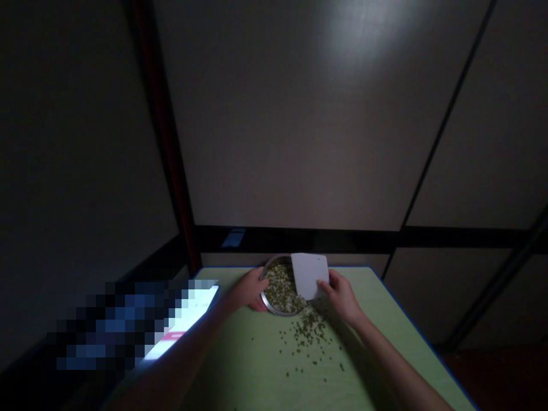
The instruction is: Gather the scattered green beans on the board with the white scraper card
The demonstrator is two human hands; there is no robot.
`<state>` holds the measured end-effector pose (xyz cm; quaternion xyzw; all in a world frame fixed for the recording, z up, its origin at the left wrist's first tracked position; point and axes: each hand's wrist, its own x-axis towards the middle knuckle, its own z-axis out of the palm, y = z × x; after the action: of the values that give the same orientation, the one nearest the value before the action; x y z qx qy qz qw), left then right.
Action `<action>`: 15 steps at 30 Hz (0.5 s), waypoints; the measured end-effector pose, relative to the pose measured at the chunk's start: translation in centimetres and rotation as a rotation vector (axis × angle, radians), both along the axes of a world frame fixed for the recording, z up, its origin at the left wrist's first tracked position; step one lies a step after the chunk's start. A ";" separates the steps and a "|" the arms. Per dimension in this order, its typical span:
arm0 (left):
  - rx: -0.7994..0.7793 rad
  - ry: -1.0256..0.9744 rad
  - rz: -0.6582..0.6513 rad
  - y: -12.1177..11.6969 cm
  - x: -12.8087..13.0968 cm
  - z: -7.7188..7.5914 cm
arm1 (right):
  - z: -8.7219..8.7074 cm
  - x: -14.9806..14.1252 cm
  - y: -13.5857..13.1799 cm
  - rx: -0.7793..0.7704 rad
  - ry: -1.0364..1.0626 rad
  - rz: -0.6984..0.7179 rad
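A round metal bowl (282, 313) is tilted toward me over the table, with many small green and pale bits (280, 288) spread inside it. My left hand (252, 288) grips the bowl's left rim, thumb over the edge. My right hand (338, 291) is closed on a flat white scraper (310, 274), thumb on its near face. The scraper overlaps the right side of the bowl and hides that part. Loose green bits (310, 331) lie scattered on the table below the bowl and scraper.
The light green table (257, 371) has a blue edge and stands against a panelled wall (291, 142). At the left is a bright lit screen (188, 319), partly pixelated. A small pale bluish patch (233, 237) shows on the dark wall strip. The room is dim.
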<state>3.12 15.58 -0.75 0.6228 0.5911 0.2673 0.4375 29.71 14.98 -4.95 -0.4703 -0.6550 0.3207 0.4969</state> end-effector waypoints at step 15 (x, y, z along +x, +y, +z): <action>-0.153 -0.246 0.227 -1.8 -2.1 -0.6 | 3.4 2.7 -2.0 0.073 0.046 -0.072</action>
<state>1.03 13.75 -1.39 0.4795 0.6181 0.3434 0.5197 32.45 13.00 -1.54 -0.4675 -0.6374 0.2894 0.5398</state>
